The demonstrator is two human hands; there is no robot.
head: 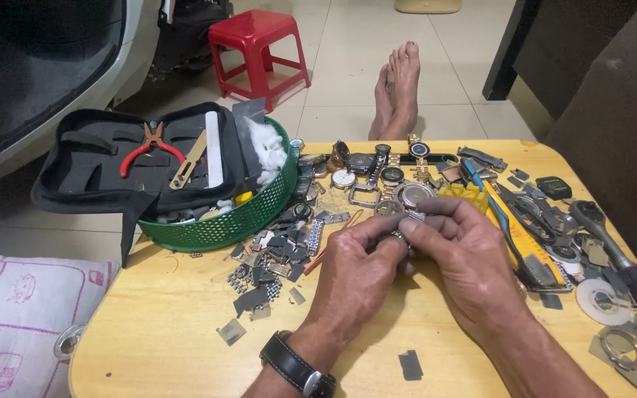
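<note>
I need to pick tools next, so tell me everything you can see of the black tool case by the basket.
The black tool case lies zipped open, propped across the green basket at the table's far left corner. It looks like soft fabric with elastic loops inside. Red-handled pliers, a brass-coloured tool and a white strip sit in it. Neither hand touches it.

Both forearms are bare; no sleeves are visible. The left hand (355,269) and the right hand (470,258) carry no gloves and no rings that can be made out. The left wrist wears a black leather-look wristwatch strap (289,361) with a silver metal buckle. Both feet (399,88) are bare, without shoes or socks.
</note>
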